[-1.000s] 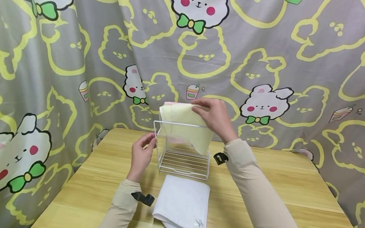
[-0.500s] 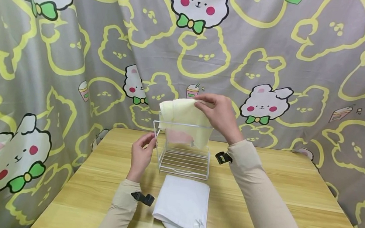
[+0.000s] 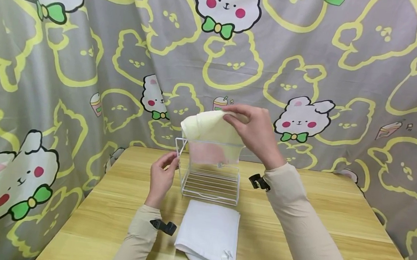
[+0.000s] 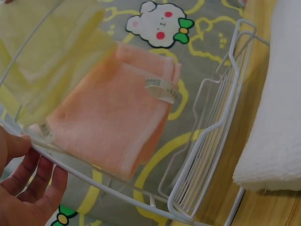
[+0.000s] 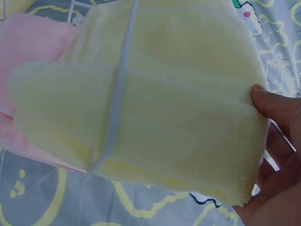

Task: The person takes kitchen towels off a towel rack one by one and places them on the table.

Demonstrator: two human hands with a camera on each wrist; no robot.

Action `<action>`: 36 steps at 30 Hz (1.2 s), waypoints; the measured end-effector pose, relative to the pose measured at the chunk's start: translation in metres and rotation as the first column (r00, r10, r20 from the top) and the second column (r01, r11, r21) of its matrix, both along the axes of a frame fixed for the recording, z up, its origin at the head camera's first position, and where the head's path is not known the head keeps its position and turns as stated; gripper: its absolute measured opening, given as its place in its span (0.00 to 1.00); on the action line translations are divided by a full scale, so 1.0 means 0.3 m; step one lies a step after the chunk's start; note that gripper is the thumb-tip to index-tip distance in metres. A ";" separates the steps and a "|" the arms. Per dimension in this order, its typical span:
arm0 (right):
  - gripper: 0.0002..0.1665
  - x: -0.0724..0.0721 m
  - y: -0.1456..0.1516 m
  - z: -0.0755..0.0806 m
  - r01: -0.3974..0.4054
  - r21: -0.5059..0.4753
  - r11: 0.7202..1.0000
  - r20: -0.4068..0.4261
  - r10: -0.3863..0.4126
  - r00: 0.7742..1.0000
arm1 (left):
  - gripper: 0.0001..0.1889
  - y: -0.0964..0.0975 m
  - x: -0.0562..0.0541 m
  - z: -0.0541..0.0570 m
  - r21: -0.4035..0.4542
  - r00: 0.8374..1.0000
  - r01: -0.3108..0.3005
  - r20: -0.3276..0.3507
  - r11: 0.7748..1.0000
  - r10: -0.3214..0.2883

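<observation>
A white wire rack (image 3: pixel 238 188) stands on the wooden table, with wire shelves one above the other. My left hand (image 3: pixel 161 179) grips its left side wire, thumb above and fingers below in the left wrist view. My right hand (image 3: pixel 255 133) pinches the upper right edge of a folded pale yellow towel (image 3: pixel 209 126), raised at the rack's upper level. In the right wrist view a rack wire crosses in front of the yellow towel (image 5: pixel 188 108). A folded pink towel (image 4: pixel 113 108) with a white label lies in the upper level, partly covered by the yellow one.
A folded white towel (image 3: pixel 208 231) with a tag lies on the table (image 3: pixel 316 226) just in front of the rack. The lower rack shelf shows bare wires. A grey curtain (image 3: pixel 309 39) with cartoon prints hangs behind the table and along its sides.
My right hand has moved slightly up and right, lifting the yellow towel's hanging part. More of the pink towel shows beneath it. My left hand has stayed on the rack.
</observation>
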State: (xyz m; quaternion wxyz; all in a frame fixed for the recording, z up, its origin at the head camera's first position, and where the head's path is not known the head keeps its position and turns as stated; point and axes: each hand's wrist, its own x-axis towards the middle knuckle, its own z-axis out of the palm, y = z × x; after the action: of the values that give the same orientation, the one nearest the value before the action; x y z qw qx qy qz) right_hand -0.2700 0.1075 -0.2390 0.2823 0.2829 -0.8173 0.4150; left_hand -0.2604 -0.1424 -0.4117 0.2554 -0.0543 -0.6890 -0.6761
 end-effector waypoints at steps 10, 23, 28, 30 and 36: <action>0.12 0.061 0.012 0.014 -0.017 -0.021 1.000 -0.098 0.015 0.995 | 0.10 -0.004 0.004 0.004 -0.021 1.000 0.000 -0.003 1.000 0.000; 0.14 0.143 0.041 0.006 -0.002 -0.049 0.999 -0.319 -0.014 0.948 | 0.10 -0.003 0.004 0.002 -0.009 1.000 0.001 0.002 1.000 -0.001; 0.14 0.169 0.061 0.003 -0.003 -0.066 0.998 -0.340 -0.020 0.940 | 0.10 -0.004 0.003 -0.001 -0.019 1.000 -0.004 -0.008 1.000 0.004; 0.14 0.181 0.070 0.001 -0.005 -0.083 0.997 -0.335 -0.023 0.942 | 0.10 -0.004 0.004 -0.002 -0.022 1.000 -0.003 -0.010 1.000 0.003; 0.15 0.217 0.103 -0.004 -0.033 -0.142 0.989 -0.326 -0.015 0.945 | 0.11 -0.001 0.009 0.003 -0.025 1.000 -0.002 -0.001 1.000 0.002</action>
State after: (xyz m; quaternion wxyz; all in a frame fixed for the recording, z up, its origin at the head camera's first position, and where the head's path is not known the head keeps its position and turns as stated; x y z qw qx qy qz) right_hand -0.2049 0.1384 -0.2402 0.4314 0.3300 -0.7257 0.4223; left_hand -0.2577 -0.1428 -0.4109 0.2557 -0.0575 -0.6974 -0.6670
